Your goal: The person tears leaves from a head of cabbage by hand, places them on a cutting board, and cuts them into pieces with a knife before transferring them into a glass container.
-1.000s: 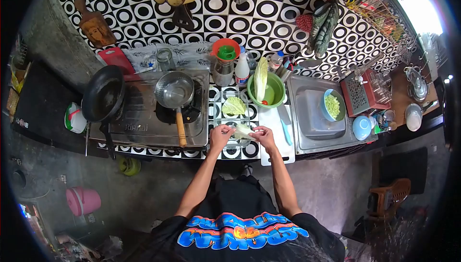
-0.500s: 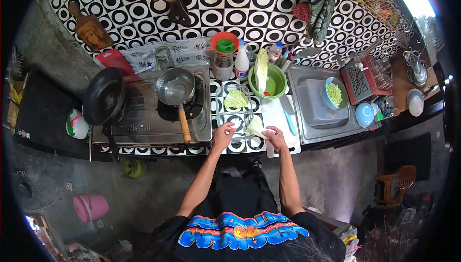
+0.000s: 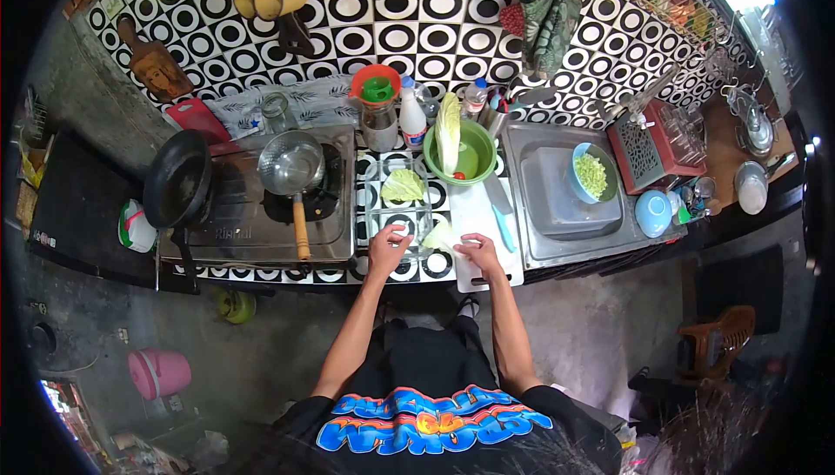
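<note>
A pale napa cabbage leaf hangs between my two hands, over the counter beside the cutting board. My right hand pinches its edge on the right. On the other side, my left hand is curved with fingers apart, holding nothing that I can see. Just beyond it, another cabbage leaf lies in a clear rectangular dish. A white cutting board lies under and beyond my right hand, with a blue-handled knife along its right side.
Behind the board, a green bowl holds a napa cabbage piece and a small red item. Left is a stove with a saucepan and a dark frying pan. In the sink at right sits a bowl of chopped greens.
The view has shifted, so the counter appears further left. My right hand still has the leaf, and the left hand stays beside it. Little else differs.
</note>
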The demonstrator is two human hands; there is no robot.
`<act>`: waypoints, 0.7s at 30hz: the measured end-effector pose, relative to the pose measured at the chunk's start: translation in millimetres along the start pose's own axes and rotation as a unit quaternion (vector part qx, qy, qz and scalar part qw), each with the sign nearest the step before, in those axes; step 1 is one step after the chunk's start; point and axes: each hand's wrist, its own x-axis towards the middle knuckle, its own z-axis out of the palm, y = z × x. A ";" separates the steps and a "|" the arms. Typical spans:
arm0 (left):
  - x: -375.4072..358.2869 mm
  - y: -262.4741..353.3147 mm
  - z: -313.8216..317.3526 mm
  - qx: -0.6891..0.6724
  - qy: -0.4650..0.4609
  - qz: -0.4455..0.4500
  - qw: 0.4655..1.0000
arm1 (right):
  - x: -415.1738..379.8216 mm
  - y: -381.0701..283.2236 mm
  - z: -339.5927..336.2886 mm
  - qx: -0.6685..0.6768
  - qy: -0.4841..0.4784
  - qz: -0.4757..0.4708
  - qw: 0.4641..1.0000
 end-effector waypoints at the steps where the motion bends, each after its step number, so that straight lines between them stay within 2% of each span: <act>1: -2.1 2.8 9.1 -0.009 0.003 -0.011 1.000 | 0.5 -1.9 -4.5 -0.017 -0.009 -0.006 1.000; 3: -4.7 9.6 25.1 -0.008 -0.008 -0.009 1.000 | 1.7 -8.9 -16.9 0.039 -0.012 -0.031 0.999; 5: -6.4 15.8 43.4 -0.026 -0.002 0.002 1.000 | 8.3 -20.1 -34.5 0.024 -0.031 -0.076 0.996; 6: -6.5 16.9 54.6 -0.060 -0.003 -0.020 0.998 | 11.0 -21.7 -46.3 0.016 -0.038 -0.094 0.995; 9: -12.0 24.1 87.6 -0.038 0.011 -0.029 0.999 | 27.1 -34.9 -83.3 -0.039 -0.084 -0.099 0.991; 10: -13.8 28.9 97.0 -0.034 0.016 -0.006 0.999 | 32.9 -41.2 -93.6 -0.038 -0.103 -0.087 0.990; 12: -17.6 38.1 114.5 -0.049 -0.004 -0.026 0.998 | 47.1 -46.6 -112.0 -0.035 -0.144 -0.061 0.987; 14: -21.0 45.9 133.7 -0.040 -0.001 -0.033 0.999 | 64.1 -40.5 -120.1 -0.034 -0.107 -0.129 0.985; 16: -21.7 38.8 152.8 -0.016 0.011 -0.027 0.999 | 106.6 -1.1 -133.2 -0.075 -0.050 -0.223 0.971; 19: -22.2 42.1 169.5 0.031 0.032 -0.008 0.999 | 93.2 -7.5 -150.3 -0.087 -0.040 -0.160 0.983; 20: -24.1 40.5 175.7 0.038 0.034 -0.006 0.999 | 85.1 -3.9 -151.9 -0.125 -0.025 -0.186 0.974; 21: -25.3 39.8 181.1 0.077 0.030 0.022 0.996 | 74.5 -2.9 -154.0 -0.268 0.009 -0.236 0.934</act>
